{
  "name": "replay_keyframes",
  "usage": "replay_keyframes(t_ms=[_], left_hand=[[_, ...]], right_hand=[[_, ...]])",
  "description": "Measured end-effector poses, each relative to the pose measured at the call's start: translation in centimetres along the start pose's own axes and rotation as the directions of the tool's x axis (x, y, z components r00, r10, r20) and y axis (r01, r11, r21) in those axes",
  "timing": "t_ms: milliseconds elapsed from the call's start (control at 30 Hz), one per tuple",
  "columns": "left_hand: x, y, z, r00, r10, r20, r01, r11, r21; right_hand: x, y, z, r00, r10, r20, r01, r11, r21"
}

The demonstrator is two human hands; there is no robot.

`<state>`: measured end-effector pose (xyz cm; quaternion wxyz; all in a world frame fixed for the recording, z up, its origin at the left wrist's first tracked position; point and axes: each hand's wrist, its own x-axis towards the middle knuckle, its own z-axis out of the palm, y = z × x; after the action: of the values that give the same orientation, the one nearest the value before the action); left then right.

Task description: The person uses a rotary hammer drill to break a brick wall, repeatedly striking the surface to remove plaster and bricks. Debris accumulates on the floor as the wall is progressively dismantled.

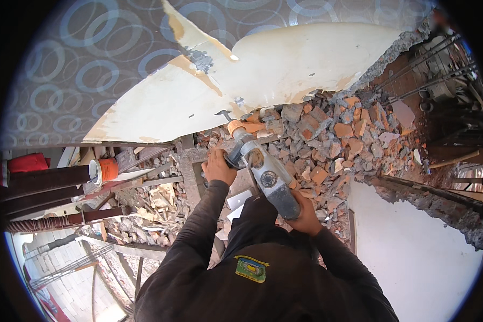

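Note:
With both hands I hold a grey demolition hammer (pixel 270 176) with an orange collar at its front. My left hand (pixel 218 167) is closed around the dark side handle near the front of the tool. My right hand (pixel 305 216) grips the dark rear end, its fingers partly hidden by the housing. The short chisel bit (pixel 226 115) points away from me, at the lower part of a wall (pixel 300 59). Its tip looks close to the bare cream surface; contact is hard to tell.
Broken brick and concrete rubble (pixel 327 142) is heaped along the wall's foot and to the right. An orange bucket (pixel 108 169) lies at the left beside dark metal beams (pixel 48 180). Bare reinforcing bars (pixel 426 83) stick out at the upper right. A white slab (pixel 408 252) stands lower right.

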<state>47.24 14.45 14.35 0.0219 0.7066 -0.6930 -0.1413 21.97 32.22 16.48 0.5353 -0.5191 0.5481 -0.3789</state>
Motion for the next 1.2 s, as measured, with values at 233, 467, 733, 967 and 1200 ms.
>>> replay_keyframes(t_ms=[233, 467, 733, 967, 1200], left_hand=[[-15.4, 8.6, 2.9, 0.993, 0.013, -0.114, -0.105, 0.502, -0.859], [-17.6, 10.9, 4.7, 0.955, -0.180, -0.237, -0.128, 0.473, -0.872], [-10.6, 2.8, -0.1, 0.930, -0.126, -0.346, -0.036, 0.904, -0.426], [0.3, 0.1, -0.2, 0.974, -0.177, 0.141, 0.197, 0.969, -0.150], [1.3, -0.8, 2.7, 0.940, -0.191, 0.282, 0.247, 0.952, -0.179]], right_hand=[[-0.3, 0.3, 0.0, 1.000, -0.026, -0.015, 0.026, 0.999, 0.040], [0.2, 0.8, 0.4, 0.989, -0.147, -0.023, 0.147, 0.989, -0.001], [0.9, 0.3, 0.6, 0.994, -0.099, -0.056, 0.097, 0.995, -0.035], [1.9, 0.0, 1.5, 0.976, -0.145, -0.164, 0.123, 0.983, -0.137], [3.4, -2.0, 0.2, 0.988, -0.131, 0.077, 0.149, 0.940, -0.308]])
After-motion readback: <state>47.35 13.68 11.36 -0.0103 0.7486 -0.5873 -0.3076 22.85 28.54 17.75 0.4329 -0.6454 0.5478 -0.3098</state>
